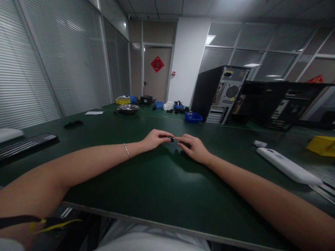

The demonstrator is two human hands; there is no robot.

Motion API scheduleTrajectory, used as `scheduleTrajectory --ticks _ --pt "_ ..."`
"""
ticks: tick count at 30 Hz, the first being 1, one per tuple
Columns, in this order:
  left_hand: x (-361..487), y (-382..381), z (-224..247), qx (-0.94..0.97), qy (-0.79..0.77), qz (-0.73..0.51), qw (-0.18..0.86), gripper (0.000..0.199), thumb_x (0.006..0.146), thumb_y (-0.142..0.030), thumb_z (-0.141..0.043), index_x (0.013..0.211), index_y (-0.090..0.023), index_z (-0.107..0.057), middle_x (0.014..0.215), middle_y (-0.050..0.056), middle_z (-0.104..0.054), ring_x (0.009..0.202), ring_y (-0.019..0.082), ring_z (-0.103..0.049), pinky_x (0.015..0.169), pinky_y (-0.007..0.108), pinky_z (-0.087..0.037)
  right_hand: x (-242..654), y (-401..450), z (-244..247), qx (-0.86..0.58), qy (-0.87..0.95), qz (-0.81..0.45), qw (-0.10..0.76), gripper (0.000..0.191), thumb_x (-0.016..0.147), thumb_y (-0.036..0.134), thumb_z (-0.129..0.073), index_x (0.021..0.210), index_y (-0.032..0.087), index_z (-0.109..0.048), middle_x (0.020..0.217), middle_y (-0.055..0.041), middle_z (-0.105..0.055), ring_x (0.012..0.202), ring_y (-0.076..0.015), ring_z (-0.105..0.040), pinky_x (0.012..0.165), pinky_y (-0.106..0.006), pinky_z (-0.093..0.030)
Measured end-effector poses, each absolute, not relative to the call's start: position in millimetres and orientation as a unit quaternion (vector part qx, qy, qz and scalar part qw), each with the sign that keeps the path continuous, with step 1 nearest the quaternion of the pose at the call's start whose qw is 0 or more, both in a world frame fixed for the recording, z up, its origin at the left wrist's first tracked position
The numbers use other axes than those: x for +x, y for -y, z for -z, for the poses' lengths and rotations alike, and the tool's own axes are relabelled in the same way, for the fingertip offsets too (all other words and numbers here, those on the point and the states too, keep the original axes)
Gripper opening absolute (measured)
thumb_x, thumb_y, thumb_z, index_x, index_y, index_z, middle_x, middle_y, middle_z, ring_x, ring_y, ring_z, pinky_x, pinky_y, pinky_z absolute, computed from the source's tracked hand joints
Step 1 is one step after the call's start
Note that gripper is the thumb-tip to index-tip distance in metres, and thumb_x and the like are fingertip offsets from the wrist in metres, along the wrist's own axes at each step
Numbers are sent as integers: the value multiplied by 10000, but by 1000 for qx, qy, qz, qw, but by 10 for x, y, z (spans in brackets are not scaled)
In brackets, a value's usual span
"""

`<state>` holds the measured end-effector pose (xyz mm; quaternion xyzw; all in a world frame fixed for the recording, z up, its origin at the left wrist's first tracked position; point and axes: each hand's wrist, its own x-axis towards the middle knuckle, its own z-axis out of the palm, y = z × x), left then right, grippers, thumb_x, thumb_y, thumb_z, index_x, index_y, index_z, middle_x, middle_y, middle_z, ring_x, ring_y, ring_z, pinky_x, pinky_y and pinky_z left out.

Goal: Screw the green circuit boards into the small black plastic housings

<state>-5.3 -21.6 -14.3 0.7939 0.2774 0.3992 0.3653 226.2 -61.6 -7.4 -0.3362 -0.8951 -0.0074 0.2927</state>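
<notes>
My left hand (155,139), with a bracelet at the wrist, is closed in a pinch on a small black part with a bit of green (171,139). Facing it, my right hand (194,148) pinches a thin silver piece (176,140), whose kind is too small to tell. That piece meets or nearly meets the black part between my fingertips. Both hands are just above the green tabletop (157,184), and a shadow lies under the right one.
A black computer tower (217,94) stands at the back right, beside a blue bin (193,117). Farther back are a metal dish (128,108) and a yellow bin (123,100). At left lies a keyboard (28,144); at right, a long white device (288,165).
</notes>
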Motion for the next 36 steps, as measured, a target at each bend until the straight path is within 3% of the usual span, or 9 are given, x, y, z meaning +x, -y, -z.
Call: scheduleTrajectory --ticks 10,15,19,23,30,33,36 --pt "-12 174 215 770 -268 -401 418 310 812 -235 -666 1105 -133 -687 1039 103 -726 889 197 -670 839 345 -528 2255 594 79 -327 893 -2 308 197 961 271 -542 1111 166 -612 1043 -53 -660 875 -178 -653 781 -373 -543" --pt "-14 148 214 784 -281 -395 387 303 904 -258 -510 1132 -111 -645 1034 112 -682 844 170 -631 781 308 -505 2265 579 87 -343 884 6 319 218 962 285 -540 1135 170 -605 1053 -56 -660 889 -185 -654 791 -383 -539" --pt "-23 183 145 834 -268 -336 347 258 911 -272 -487 983 -138 -695 905 60 -655 807 168 -590 753 288 -469 2274 586 82 -350 879 10 325 222 962 284 -539 1144 172 -601 1068 -59 -657 901 -188 -652 808 -393 -536" --pt "-5 298 49 894 -220 -249 300 186 879 -277 -571 860 -195 -737 785 15 -633 832 180 -568 871 312 -411 2271 605 72 -348 880 9 322 230 963 285 -538 1155 172 -597 1061 -59 -657 894 -187 -654 793 -386 -541" --pt "11 377 25 924 -199 -228 235 236 923 -316 -525 1054 -226 -700 1018 58 -619 1033 212 -547 946 318 -379 2265 613 67 -354 881 1 316 228 960 280 -543 1154 172 -597 1074 -60 -654 903 -189 -652 798 -389 -541" --pt "13 396 34 919 -218 -250 215 301 942 -368 -477 1117 -189 -644 1065 79 -590 995 210 -557 890 315 -417 2272 602 58 -366 878 -5 309 234 960 275 -544 1164 171 -590 1093 -63 -647 920 -195 -649 805 -395 -539" --pt "27 443 22 917 -238 -254 196 369 867 -482 -567 1051 -167 -625 999 74 -580 904 216 -555 807 319 -436 2291 569 42 -378 878 -17 292 242 958 276 -547 1170 167 -586 1105 -66 -642 924 -198 -649 804 -400 -539"
